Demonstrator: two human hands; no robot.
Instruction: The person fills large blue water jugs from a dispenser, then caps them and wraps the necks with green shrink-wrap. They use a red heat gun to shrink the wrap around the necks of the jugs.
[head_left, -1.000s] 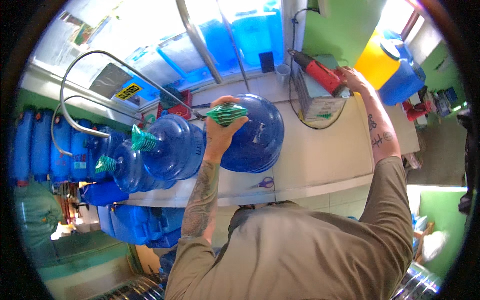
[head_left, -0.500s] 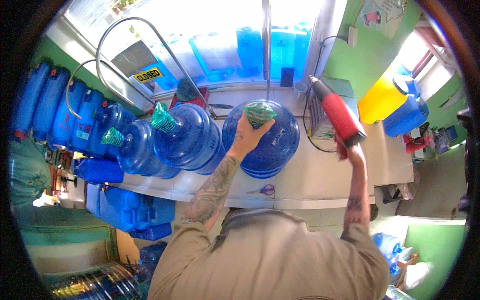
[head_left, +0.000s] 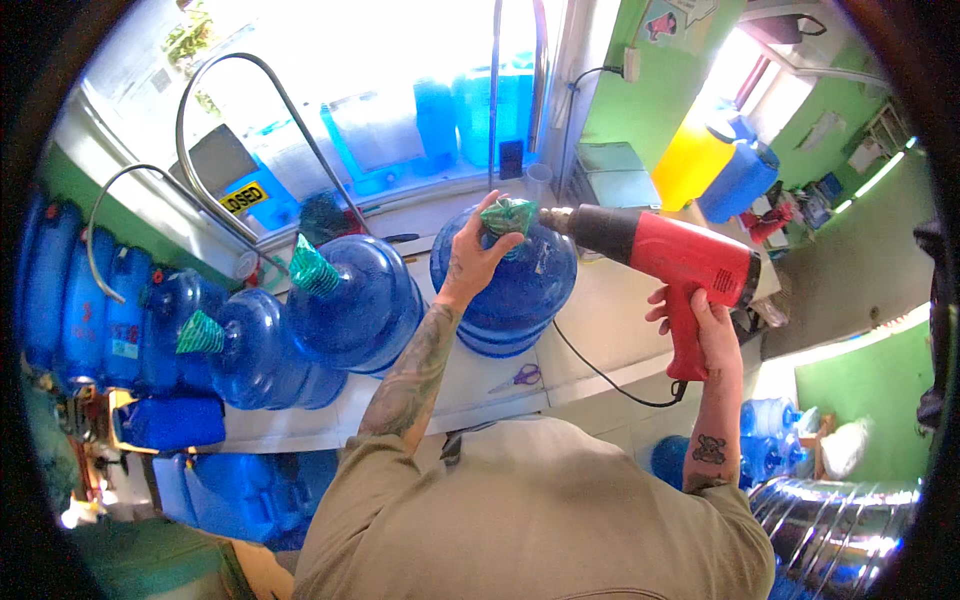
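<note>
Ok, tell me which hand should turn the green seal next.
Left. The left hand already grips the green seal on the jug; the right hand is busy holding the heat gun.

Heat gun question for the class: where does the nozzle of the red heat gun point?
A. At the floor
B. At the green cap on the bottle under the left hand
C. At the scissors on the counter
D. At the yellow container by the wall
B: the right hand grips the heat gun, whose nozzle meets the green cap that the left hand steadies on the bottle.
</note>
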